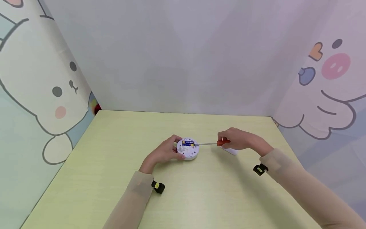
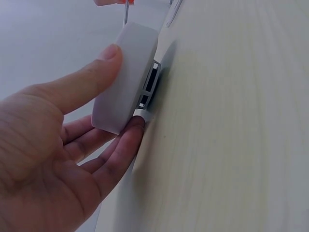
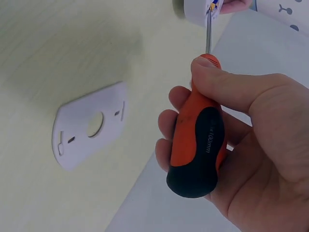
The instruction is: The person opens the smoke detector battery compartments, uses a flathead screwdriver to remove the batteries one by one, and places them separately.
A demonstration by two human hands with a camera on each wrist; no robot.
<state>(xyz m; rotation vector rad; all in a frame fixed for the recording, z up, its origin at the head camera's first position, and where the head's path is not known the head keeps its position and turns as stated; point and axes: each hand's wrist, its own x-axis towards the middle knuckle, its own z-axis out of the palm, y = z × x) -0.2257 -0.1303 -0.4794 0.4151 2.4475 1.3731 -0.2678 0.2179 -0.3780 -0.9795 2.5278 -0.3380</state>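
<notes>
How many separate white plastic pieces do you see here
2: the round device held in the left hand, and the flat plate on the table near the right hand.

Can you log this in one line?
left hand: holds white device | right hand: grips screwdriver, tip at batteries | white plate: on table

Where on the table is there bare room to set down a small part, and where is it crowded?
The table is bare left of the left hand, behind the round device to the far edge, and nearer, between left sleeve and right sleeve. Crowded: from the device along the screwdriver to the right hand, with the white plate close by.
</notes>
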